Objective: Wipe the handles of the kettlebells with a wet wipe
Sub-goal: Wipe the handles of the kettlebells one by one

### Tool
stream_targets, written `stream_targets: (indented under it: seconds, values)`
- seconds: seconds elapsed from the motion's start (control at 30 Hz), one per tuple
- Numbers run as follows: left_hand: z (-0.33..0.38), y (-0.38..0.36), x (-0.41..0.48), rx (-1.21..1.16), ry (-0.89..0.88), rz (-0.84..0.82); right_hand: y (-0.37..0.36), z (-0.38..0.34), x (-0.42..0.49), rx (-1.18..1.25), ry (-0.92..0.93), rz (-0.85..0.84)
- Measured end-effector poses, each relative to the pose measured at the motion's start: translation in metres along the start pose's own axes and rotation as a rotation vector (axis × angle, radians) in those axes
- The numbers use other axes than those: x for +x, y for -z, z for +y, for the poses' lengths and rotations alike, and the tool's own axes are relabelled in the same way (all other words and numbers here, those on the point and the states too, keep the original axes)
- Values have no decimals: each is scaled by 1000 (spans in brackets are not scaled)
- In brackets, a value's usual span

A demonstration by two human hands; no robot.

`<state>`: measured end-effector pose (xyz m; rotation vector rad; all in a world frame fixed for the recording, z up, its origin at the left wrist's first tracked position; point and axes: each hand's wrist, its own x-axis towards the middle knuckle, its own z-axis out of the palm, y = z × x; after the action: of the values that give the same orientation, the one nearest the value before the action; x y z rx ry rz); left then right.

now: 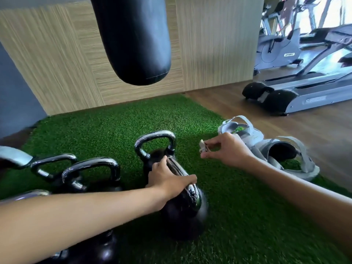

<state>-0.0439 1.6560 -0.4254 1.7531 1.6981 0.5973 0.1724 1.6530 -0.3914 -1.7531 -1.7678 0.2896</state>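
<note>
Blur smears the near kettlebell (182,218), so its black body is hard to make out. Most of its chrome handle (193,195) is hidden under the left hand (167,180), whose fingers and thumb curl round it. The right hand (226,151) hovers to the right, apart from it, above the turf (190,115). It pinches a small crumpled wipe (202,147) between thumb and fingertips, and the wipe touches no handle.

Just behind stands a second kettlebell (158,134), with its handle upright and free and its body largely covered by the left hand. Farther left, a third kettlebell (53,158) and a fourth kettlebell (91,162) stand close together, their bodies mostly hidden. A chrome bar (28,194) at the left edge is cut off by the forearm. A grey shape (13,157) above it runs out of frame, and I cannot tell what it is.

The bag (133,40) hangs overhead, its top cut off. Grey sandals (285,155) lie on the turf's right edge, partly behind the right arm. The bike (276,48) carries a label that seems to read "SPIRIT". The treadmill (304,92) has lettering too blurred to read.
</note>
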Motion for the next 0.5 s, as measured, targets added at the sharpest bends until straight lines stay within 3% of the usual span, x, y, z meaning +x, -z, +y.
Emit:
stream_targets:
  seconds: [0.13,0.37,0.5]
  values:
    - [-1,6,10,86,-38,-4,-16,9,1,24,-34,-39]
    - [-17,22,17,-35,-63,-103,-50,17,-1,82,-95,-128]
    - [-35,38,19,-66,-89,-147,-72,16,5,241,-162,-193]
